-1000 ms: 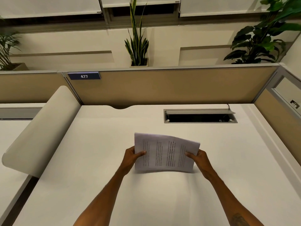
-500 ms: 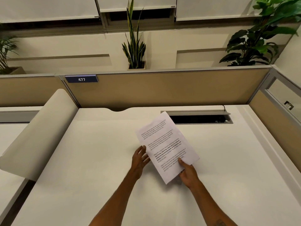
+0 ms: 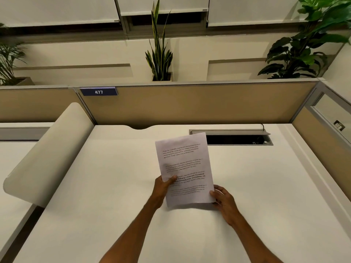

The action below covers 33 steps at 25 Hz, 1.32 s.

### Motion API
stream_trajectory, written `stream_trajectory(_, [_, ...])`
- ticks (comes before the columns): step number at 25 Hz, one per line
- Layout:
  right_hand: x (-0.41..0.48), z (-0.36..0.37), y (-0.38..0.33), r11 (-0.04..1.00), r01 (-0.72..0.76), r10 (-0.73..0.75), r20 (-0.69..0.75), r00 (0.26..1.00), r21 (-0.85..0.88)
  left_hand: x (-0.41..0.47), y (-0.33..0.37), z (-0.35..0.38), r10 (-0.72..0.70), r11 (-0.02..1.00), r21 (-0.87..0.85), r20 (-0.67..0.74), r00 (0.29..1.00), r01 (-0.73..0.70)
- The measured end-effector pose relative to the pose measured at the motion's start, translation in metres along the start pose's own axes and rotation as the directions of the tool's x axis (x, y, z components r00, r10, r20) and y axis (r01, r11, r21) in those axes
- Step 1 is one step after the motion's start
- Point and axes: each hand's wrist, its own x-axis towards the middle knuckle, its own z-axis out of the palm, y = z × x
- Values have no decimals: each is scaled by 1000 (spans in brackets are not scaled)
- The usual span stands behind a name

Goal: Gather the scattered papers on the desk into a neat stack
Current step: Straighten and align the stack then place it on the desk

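A stack of printed white papers (image 3: 183, 164) stands nearly upright in portrait above the middle of the white desk (image 3: 98, 196), its text facing me. My left hand (image 3: 163, 186) grips the stack's left edge with the thumb on the front page. My right hand (image 3: 222, 199) holds the lower right corner. The bottom edge sits just above or on the desk; I cannot tell which. No loose sheets lie elsewhere on the desk.
An open cable tray (image 3: 239, 138) is recessed in the desk behind the papers. A curved white divider (image 3: 49, 150) rises at the left. Tan partition panels (image 3: 190, 105) close the back and right, with potted plants (image 3: 160, 54) beyond.
The papers went from landscape in both hands, to tilted in the right hand alone, to upright portrait now. My left hand has taken hold of the left edge again.
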Motion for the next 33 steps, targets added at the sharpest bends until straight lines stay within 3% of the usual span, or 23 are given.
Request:
stream_trajectory(5, [7, 17, -36, 924, 209, -187, 97, 978, -320, -5, -1, -5, 43, 990, 129, 81, 996, -53])
stream_trajectory(10, [5, 31, -29, 877, 312, -302, 86, 949, -365, -10, -4, -14, 147, 964, 213, 62, 987, -157])
stream_trajectory(24, [21, 36, -4, 854, 184, -207, 7, 978, -487, 9, -13, -23, -7, 950, 313, 45, 999, -8])
stream_trajectory(29, [35, 44, 5, 854, 11, -45, -52, 998, -521, 24, -27, -31, -139, 903, 408, -17, 990, 134])
stream_trajectory(33, [39, 48, 12, 866, -96, 42, -120, 992, -492, 28, -33, -26, -149, 862, 460, -170, 974, 212])
